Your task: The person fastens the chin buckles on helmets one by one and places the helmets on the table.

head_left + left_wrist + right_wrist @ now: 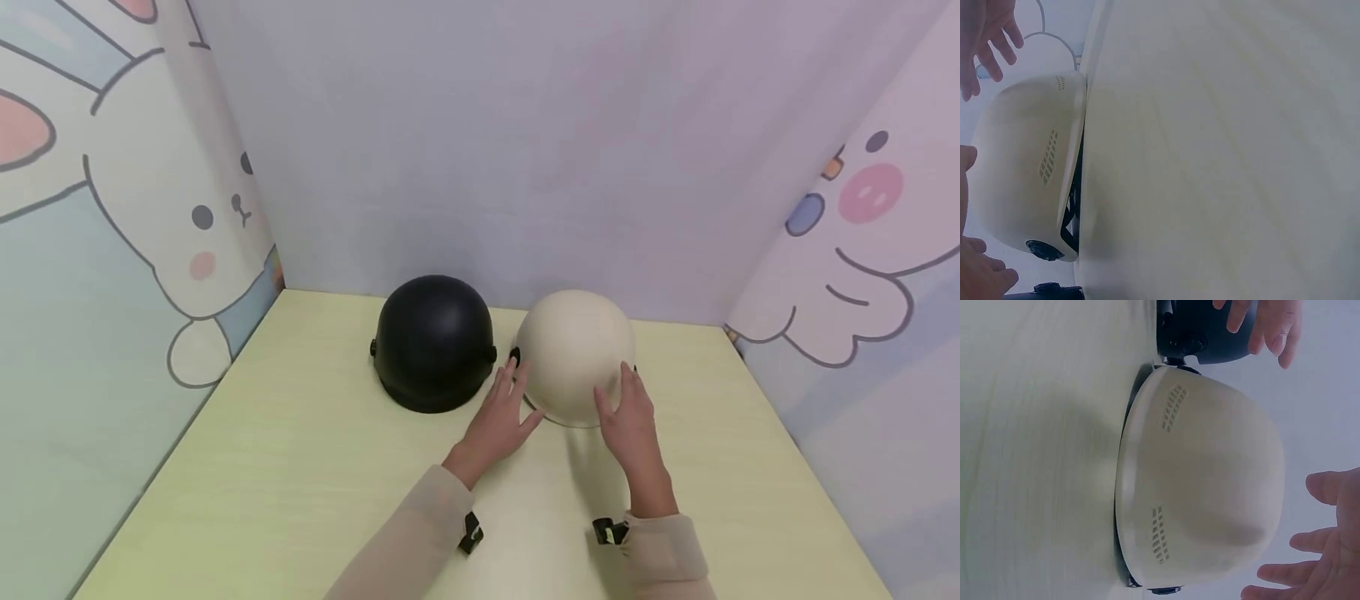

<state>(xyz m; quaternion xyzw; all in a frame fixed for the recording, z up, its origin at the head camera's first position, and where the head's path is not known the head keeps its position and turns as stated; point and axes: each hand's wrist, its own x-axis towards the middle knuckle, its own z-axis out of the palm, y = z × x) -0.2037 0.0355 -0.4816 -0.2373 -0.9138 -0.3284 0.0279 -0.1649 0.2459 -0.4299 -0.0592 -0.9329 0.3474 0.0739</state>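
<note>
A cream helmet (pixel 576 354) rests dome-up on the table, with vent slots on its shell and a dark round fitting at the side. My left hand (pixel 498 421) is at its left side, fingers spread and extended. Opposite it, my right hand (pixel 630 417) hovers by the right side with its fingers apart. In the right wrist view a gap shows between the right hand (pixel 1316 550) and the cream helmet (pixel 1210 481). The left wrist view has the left hand (pixel 982 269) near the dark fitting. Neither hand grips anything.
To the left of the cream helmet stands a black helmet (pixel 433 342), also dome-up. Both are near the back of the pale yellow table (pixel 300 467). A plain curtain (pixel 480 150) hangs behind, and cartoon-printed panels (pixel 180 167) flank the sides.
</note>
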